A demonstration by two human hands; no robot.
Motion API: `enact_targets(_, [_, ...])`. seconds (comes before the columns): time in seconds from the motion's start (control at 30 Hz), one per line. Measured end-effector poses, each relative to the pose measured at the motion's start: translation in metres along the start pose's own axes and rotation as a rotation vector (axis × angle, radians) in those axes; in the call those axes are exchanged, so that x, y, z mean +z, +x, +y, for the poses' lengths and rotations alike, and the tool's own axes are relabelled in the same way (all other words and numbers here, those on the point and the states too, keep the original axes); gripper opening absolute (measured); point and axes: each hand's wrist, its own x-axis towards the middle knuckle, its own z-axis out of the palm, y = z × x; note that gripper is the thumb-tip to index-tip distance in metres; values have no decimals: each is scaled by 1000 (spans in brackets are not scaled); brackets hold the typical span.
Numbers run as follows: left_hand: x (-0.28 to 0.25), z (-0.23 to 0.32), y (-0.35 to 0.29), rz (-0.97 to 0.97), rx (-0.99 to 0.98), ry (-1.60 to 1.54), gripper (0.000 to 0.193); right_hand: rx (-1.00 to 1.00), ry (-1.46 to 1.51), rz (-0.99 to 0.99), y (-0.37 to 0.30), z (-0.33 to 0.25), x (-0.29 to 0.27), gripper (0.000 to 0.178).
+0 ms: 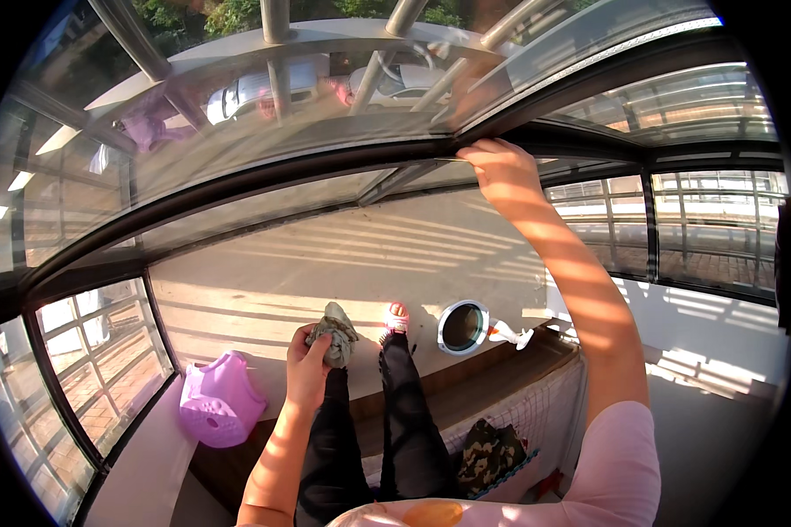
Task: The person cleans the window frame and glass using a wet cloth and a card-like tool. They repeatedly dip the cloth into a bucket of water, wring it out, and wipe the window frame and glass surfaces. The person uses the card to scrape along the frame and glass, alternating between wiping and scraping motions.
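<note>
Left hand (pixel 306 367) has a crumpled greyish cloth (pixel 339 338) pinched near the middle of the frame, right hand (pixel 503 169)'s up on the dark window frame (pixel 325 158), upper right of centre. Lilac plastic thing (pixel 222 400) sits lower left, white-rimmed bucket (pixel 463 327) just right of centre, cars outside up top.

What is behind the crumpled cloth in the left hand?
The pale surface shows around the cloth, with a black trouser leg below. Whatever the cloth directly covers, including some fingers of the left hand, cannot be seen.
</note>
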Motion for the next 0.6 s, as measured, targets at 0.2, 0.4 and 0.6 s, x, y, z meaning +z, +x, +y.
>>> enact_targets(0.2, [11,9,-7,-57,20,-6,17,544,396,41,-40,-37,-11,11])
enact_targets(0.4, [38,9,-4,-143,-5,142,18,1023,1325,42,-148,-67,14,26])
enact_targets(0.6, [68,-8,-1,-230,-41,275,24,1158,1618,66,-205,-102,33,23])
